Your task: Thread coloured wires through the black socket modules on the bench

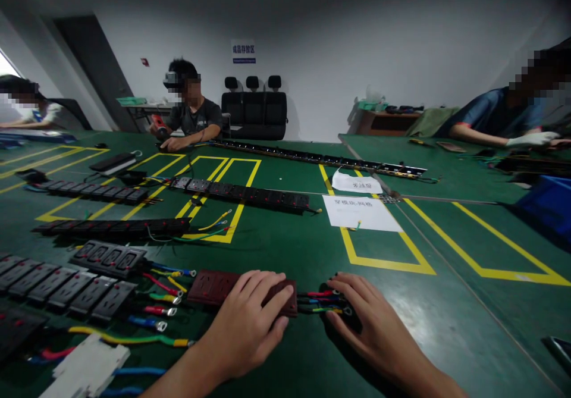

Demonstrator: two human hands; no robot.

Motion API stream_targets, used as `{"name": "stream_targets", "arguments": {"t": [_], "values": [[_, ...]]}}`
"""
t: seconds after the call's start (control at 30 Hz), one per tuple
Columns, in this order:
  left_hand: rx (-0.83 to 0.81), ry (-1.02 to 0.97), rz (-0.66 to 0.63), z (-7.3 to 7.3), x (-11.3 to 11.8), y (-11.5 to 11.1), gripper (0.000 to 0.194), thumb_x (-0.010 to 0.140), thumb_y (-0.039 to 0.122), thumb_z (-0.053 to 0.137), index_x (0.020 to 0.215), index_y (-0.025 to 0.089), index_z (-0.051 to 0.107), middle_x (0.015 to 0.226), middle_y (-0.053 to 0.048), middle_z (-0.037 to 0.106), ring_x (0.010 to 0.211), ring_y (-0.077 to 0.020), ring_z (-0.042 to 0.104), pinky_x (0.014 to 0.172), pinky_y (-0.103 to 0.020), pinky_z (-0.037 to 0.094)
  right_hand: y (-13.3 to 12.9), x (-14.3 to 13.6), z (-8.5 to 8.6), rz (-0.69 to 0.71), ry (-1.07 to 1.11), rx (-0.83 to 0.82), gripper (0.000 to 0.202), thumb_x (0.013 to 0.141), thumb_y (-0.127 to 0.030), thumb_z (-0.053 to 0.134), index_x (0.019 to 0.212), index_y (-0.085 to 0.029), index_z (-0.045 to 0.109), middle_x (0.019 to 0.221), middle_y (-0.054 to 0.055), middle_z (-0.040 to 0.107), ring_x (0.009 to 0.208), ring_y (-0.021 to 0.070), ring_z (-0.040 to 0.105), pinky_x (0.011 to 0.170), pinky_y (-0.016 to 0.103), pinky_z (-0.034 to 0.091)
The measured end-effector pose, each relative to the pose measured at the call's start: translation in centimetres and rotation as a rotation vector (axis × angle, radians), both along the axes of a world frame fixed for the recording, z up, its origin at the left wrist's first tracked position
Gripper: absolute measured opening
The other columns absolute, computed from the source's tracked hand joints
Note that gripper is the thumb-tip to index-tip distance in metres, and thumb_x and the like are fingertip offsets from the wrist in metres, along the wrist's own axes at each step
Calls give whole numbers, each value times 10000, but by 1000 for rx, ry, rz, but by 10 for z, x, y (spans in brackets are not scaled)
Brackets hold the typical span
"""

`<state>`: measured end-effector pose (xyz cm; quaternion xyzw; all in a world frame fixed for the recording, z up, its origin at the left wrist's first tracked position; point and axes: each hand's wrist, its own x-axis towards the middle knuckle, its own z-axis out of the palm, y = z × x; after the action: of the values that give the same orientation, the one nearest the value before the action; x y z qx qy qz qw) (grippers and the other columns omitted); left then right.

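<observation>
A dark red socket strip [214,286] lies on the green table in front of me. My left hand [252,317] rests over its right half, fingers curved round its top and near edge. Coloured wires [314,301] with ring terminals run from the strip's right end. My right hand [366,315] is at the ends of these wires, thumb and fingers apart, with a dark object [352,320] partly hidden beneath it. What that object is, I cannot make out.
Black socket modules [66,291] and wires with ring terminals [156,323] crowd the left. A white part [89,365] lies near front left. Long socket strips [241,194], paper sheets [361,213] and a blue bin [546,207] stand farther off. Other people sit around the table.
</observation>
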<state>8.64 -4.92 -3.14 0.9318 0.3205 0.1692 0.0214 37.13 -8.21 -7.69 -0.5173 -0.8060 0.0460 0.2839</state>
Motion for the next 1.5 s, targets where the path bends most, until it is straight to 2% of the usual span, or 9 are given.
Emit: {"name": "stream_targets", "arguments": {"t": [0.17,0.43,0.57,0.67,0.83,1.0,1.13,1.27,1.5], "values": [[12,19,-10,0,-1,-1,436,951,194,552,1387,181,554,1392,-156,609,1253,-311,587,1051,-573,509,-1,2,-1,12,-54,44,344,934,-326,643,1270,-253,620,1239,105,694,1164,274,658,950,458,589],[28,-21,-24,3,0,-3,415,933,180,559,1348,173,570,1361,-138,634,1208,-301,606,1019,-546,530,0,8,14,126,-157,171,399,874,-345,684,1249,-227,617,1206,114,724,1132,273,698,868,407,639],[10,-47,-26,3,-2,-4,394,950,242,564,1342,207,576,1346,-114,647,1188,-292,616,1002,-532,535,0,9,6,106,-139,213,204,873,-274,652,1074,-235,656,1142,104,741,1037,250,738,792,364,652],[-12,-60,-27,2,-3,-4,395,950,277,578,1340,214,576,1305,-106,668,1152,-288,632,974,-519,545,1,8,-3,113,-109,265,135,907,-246,615,1038,-231,648,1095,98,753,950,223,759,739,326,655],[-44,-88,-26,2,-2,-3,450,919,323,637,1349,212,567,1303,-104,670,1146,-298,636,974,-521,548,1,6,-6,154,-73,267,122,945,-230,595,1060,-232,635,969,63,770,1004,231,759,764,311,658],[-50,-96,-36,1,0,-3,452,898,267,643,1339,205,568,1301,-100,670,1138,-293,638,971,-507,554,-7,6,-8,147,-49,218,86,955,-245,599,1030,-238,640,1042,80,772,1089,253,739,799,323,662],[-41,-55,-53,0,1,-3,527,881,273,665,1384,183,537,1317,-119,663,1136,-303,638,969,-515,557,-14,2,-8,89,-17,193,148,926,-213,600,1068,-230,637,1091,101,763,1133,263,721,831,343,661],[-1,15,-64,-1,1,-3,591,881,303,688,1417,138,504,1350,-150,645,1166,-320,627,971,-529,554,-19,-1,-2,47,-33,113,297,904,-215,611,1201,-217,613,1171,111,745,1180,267,696,888,379,652],[183,10,-64,-6,2,4,470,1030,355,519,1442,129,505,1343,-103,675,1156,-260,638,978,-446,530,-27,1,13,7,-24,81,479,874,-199,570,1350,-157,534,1272,161,710,1168,270,696,924,394,630]]}}
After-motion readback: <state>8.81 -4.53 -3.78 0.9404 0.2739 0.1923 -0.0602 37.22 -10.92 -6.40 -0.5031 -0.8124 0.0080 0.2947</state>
